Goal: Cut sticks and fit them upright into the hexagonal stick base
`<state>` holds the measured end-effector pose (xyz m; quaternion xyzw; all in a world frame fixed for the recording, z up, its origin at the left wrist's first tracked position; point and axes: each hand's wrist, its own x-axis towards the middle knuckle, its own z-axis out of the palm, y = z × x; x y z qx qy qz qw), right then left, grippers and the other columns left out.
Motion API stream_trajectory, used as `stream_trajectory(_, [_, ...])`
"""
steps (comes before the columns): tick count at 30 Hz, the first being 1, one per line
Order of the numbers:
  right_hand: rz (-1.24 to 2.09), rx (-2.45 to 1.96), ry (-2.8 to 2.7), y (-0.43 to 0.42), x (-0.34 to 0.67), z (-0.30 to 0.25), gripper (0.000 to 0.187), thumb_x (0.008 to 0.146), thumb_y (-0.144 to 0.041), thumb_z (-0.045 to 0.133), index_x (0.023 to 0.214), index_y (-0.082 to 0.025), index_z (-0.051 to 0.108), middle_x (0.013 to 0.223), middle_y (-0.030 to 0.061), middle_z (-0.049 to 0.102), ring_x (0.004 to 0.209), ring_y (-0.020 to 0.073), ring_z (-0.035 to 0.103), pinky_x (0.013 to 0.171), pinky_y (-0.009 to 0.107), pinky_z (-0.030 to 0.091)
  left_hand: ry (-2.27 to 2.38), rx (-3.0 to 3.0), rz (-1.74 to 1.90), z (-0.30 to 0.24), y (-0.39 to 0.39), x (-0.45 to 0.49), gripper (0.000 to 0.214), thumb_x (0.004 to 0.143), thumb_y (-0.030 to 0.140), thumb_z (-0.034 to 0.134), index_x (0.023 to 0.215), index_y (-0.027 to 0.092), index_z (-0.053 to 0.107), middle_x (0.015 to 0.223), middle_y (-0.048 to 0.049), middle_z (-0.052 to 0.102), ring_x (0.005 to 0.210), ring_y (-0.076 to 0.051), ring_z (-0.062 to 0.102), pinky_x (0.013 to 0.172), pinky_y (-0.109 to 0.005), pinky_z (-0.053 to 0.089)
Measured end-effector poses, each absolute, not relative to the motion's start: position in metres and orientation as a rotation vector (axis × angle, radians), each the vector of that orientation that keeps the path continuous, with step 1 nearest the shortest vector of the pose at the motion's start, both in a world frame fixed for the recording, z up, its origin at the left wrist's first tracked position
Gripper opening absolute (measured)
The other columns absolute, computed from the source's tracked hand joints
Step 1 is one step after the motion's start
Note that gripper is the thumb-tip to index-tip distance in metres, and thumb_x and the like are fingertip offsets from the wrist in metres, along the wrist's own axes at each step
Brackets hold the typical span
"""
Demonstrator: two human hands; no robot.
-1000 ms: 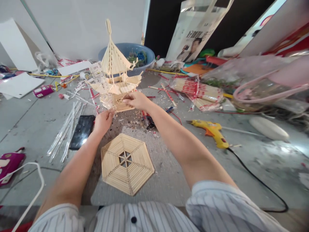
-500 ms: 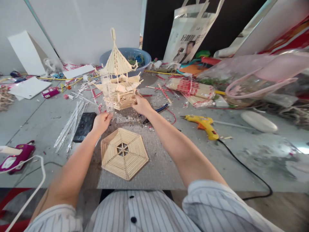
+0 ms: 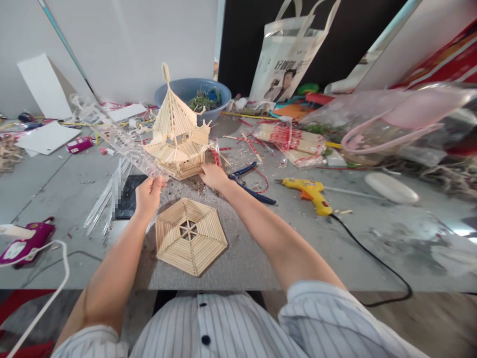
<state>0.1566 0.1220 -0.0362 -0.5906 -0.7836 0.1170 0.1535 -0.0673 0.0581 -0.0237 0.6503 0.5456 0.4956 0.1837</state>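
Note:
Pinched in my left hand (image 3: 149,195) is the lower end of a clear plastic ruler (image 3: 124,144), which slants up and away to the left. My right hand (image 3: 213,177) grips the lower right edge of a pagoda model (image 3: 178,150) built from thin wooden sticks. The model has a pointed roof with a loop on top, and it leans away from me. A flat hexagonal panel (image 3: 199,248) of the same sticks lies on the table between my forearms, with a spoked opening at its centre.
Dark-handled pliers (image 3: 257,193) lie by my right wrist. Further right is a yellow glue gun (image 3: 307,191) with a black cord. A black phone (image 3: 130,196) and clear glue sticks (image 3: 100,201) lie left. Behind stand a blue basin (image 3: 223,94) and bundled sticks (image 3: 292,139).
The ruler has swung from upright against the pagoda to a leftward slant. The pagoda has tipped back and shifted slightly left, and the pliers are now more exposed.

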Motion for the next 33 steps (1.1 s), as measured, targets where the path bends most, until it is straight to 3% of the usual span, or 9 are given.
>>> stream_trajectory(6, [0.242,-1.724,-2.141,0.126,0.188,-0.020,0.040,0.094,-0.029,0.035,0.124,-0.024,0.061,0.122,0.0036,0.065,0.112,0.0184,0.058,0.095,0.026,0.040,1.385,1.694,1.432,-0.019,0.048,-0.063,0.045,0.083,0.060,0.048,0.079,0.016,0.061,0.074,-0.0077,0.071,0.055,-0.015,0.066,0.053,-0.024,0.054])
stream_trajectory(9, [0.199,-1.924,-1.979,0.143,0.211,-0.017,0.044,0.094,-0.025,0.029,0.126,-0.020,0.059,0.126,0.0089,0.062,0.116,0.0230,0.056,0.094,0.032,0.041,1.367,1.697,1.381,-0.022,0.045,-0.065,0.044,0.084,0.059,0.048,0.075,0.017,0.059,0.065,-0.0052,0.068,0.051,-0.014,0.064,0.050,-0.023,0.053])
stream_trajectory(13, [0.304,-2.190,-1.900,0.175,0.226,-0.026,0.035,0.087,-0.025,0.048,0.114,-0.013,0.066,0.118,0.0177,0.064,0.109,0.0292,0.059,0.087,0.037,0.045,1.363,1.767,1.313,-0.027,0.041,-0.066,0.040,0.086,0.053,0.047,0.072,0.017,0.057,0.059,-0.0020,0.061,0.046,-0.010,0.058,0.047,-0.021,0.048])
stream_trajectory(17, [0.406,-2.253,-1.917,0.197,0.220,-0.037,0.032,0.084,-0.031,0.058,0.108,-0.014,0.069,0.116,0.0178,0.065,0.107,0.0277,0.060,0.085,0.035,0.046,1.337,1.858,1.215,-0.028,0.039,-0.065,0.032,0.089,0.044,0.046,0.073,0.018,0.056,0.055,0.0017,0.054,0.043,-0.007,0.050,0.043,-0.018,0.041])
stream_trajectory(25, [0.400,-2.246,-1.690,0.182,0.227,-0.026,0.023,0.080,-0.015,0.055,0.096,-0.009,0.070,0.103,0.0225,0.068,0.098,0.0288,0.064,0.080,0.036,0.047,1.274,1.820,1.149,-0.032,0.039,-0.065,0.025,0.086,0.039,0.050,0.084,0.016,0.060,0.058,0.0033,0.051,0.045,-0.007,0.046,0.045,-0.019,0.037])
stream_trajectory(27, [0.311,-2.181,-1.581,0.159,0.236,-0.021,0.027,0.088,-0.020,0.044,0.103,-0.011,0.065,0.106,0.0192,0.067,0.099,0.0253,0.064,0.081,0.035,0.048,1.226,1.779,1.121,-0.030,0.036,-0.061,0.025,0.085,0.039,0.052,0.085,0.015,0.059,0.056,0.0044,0.049,0.044,-0.006,0.045,0.044,-0.018,0.036])
stream_trajectory(29, [0.310,-2.047,-1.469,0.129,0.239,-0.020,0.029,0.093,-0.025,0.036,0.106,-0.015,0.059,0.095,0.0122,0.068,0.086,0.0184,0.066,0.075,0.030,0.051,1.179,1.728,1.080,-0.026,0.032,-0.055,0.025,0.084,0.039,0.053,0.083,0.014,0.058,0.053,0.0059,0.047,0.041,-0.005,0.042,0.042,-0.018,0.033])
stream_trajectory(31, [0.618,-1.634,-1.172,0.095,0.232,-0.022,0.018,0.089,-0.026,0.044,0.097,-0.016,0.055,0.076,0.0054,0.066,0.063,0.0146,0.064,0.060,0.028,0.053,1.119,1.697,1.024,-0.022,0.027,-0.048,0.025,0.083,0.038,0.055,0.076,0.015,0.054,0.048,0.0069,0.044,0.039,-0.004,0.039,0.041,-0.017,0.031])
stream_trajectory(33, [0.940,-1.326,-1.084,0.062,0.216,-0.025,0.009,0.083,-0.027,0.055,0.084,-0.018,0.052,0.067,0.0007,0.063,0.056,0.0127,0.062,0.054,0.026,0.053,1.039,1.702,0.946,-0.019,0.021,-0.040,0.029,0.084,0.037,0.054,0.065,0.015,0.049,0.045,0.0066,0.043,0.039,-0.003,0.038,0.042,-0.016,0.030])
